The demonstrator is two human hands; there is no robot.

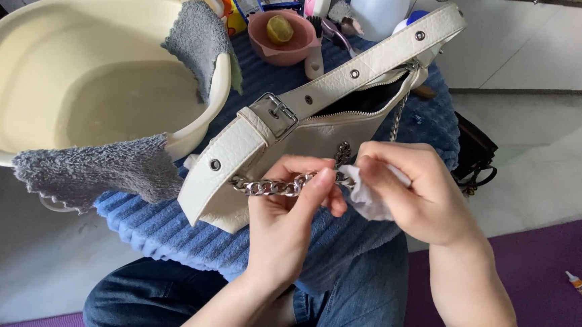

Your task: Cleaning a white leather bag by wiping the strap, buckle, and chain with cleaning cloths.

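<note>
— What's closest to the lens?

— Both forearms rise from the denim lap. The left hand (pixel 286 217) pinches the silver chain (pixel 269 186) between thumb and forefinger; the right hand (pixel 424 195) presses a small white cloth (pixel 368 198) closed against the links.

— And the bag?

— The cream handbag (pixel 292 150) lies on a blue towel (pixel 166 230), long axis running from lower left to upper right, buckled strap (pixel 350 73) along its top. Beyond it sits a cream basin (pixel 74 69) draped with a grey cloth (pixel 102 169).
</note>
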